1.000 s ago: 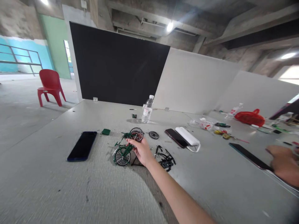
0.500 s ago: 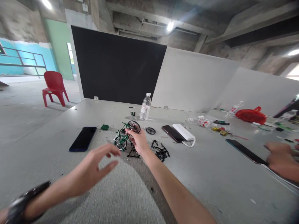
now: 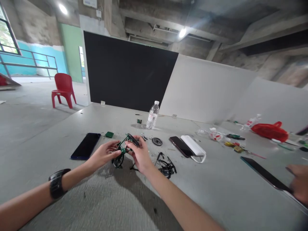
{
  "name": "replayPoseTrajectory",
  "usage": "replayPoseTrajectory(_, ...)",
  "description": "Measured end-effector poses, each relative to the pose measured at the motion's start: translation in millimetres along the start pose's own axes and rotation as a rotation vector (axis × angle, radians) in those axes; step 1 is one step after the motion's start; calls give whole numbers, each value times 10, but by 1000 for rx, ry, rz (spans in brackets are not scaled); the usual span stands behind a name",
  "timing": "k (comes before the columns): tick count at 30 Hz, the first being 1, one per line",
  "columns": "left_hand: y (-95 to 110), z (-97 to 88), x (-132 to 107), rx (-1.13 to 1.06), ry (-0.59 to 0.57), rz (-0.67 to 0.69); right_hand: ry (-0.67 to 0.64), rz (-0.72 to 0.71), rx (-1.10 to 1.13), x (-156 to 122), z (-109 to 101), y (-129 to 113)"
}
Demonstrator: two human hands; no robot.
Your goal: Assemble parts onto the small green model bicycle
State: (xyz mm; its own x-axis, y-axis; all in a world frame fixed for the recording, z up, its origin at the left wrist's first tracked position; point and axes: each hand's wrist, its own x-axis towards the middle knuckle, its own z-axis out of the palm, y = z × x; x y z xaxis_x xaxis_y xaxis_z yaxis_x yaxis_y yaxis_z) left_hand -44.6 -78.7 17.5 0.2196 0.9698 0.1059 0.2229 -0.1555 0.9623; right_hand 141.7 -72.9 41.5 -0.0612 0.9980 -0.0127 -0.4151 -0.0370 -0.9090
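Observation:
Between my two hands is a small green toy bicycle (image 3: 123, 150) with black wheels, tilted above the grey table. My left hand (image 3: 106, 153) is closed on its left side, thumb against the green frame. With thumb and fingers, my right hand (image 3: 141, 155) grips the frame by the upper wheel and hides part of it. To the right of my right hand lie black bicycle parts (image 3: 166, 166). A loose spoked wheel (image 3: 157, 141) rests farther back, and a small green block (image 3: 109, 134) sits beyond my left hand.
A dark phone (image 3: 86, 146) lies at left; a clear water bottle (image 3: 153, 115) stands behind. Another phone (image 3: 181, 146) lies beside a white power bank (image 3: 193, 145) at right. Farther right are a red bag (image 3: 270, 131), a third phone (image 3: 263, 173) and another person's hand (image 3: 299, 183).
My left hand has moved right and closed on the bicycle, which has turned in my right hand. The view has shifted slightly, and the other person's hand sits nearer the right edge.

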Motion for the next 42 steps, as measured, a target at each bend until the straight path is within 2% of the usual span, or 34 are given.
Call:
replayPoseTrajectory(4, 35, 43, -39, -70, -17, -35, 26, 12, 22, -123, -63, 29)
replayPoseTrajectory(9, -39, 110, -41, -153, -187, -52, 52, 50, 84, -247, -126, 79)
replayPoseTrajectory(12, -64, 136, -63, -134, -238, -44, 71, 73, 90, -283, -170, 106)
replayPoseTrajectory(18, -49, 167, -130, -117, -174, -43, 68, -18, -31, -287, -269, 205)
replayPoseTrajectory(23, -9, 109, -197, -170, -129, -55, 18, -112, -84, -291, -334, 274)
replayPoseTrajectory(29, 46, 97, -288, -350, -184, -9, -22, -163, -336, -326, -349, 291)
replayPoseTrajectory(33, 41, 128, -312, -511, -201, -77, 14, -141, -428, -337, -342, 271)
replayPoseTrajectory(38, 65, 139, -353, -672, -180, -236, -114, -151, -375, -342, -303, 237)
replayPoseTrajectory(42, 106, 156, -392, -647, -129, -299, -179, -144, -388, -353, -285, 221)
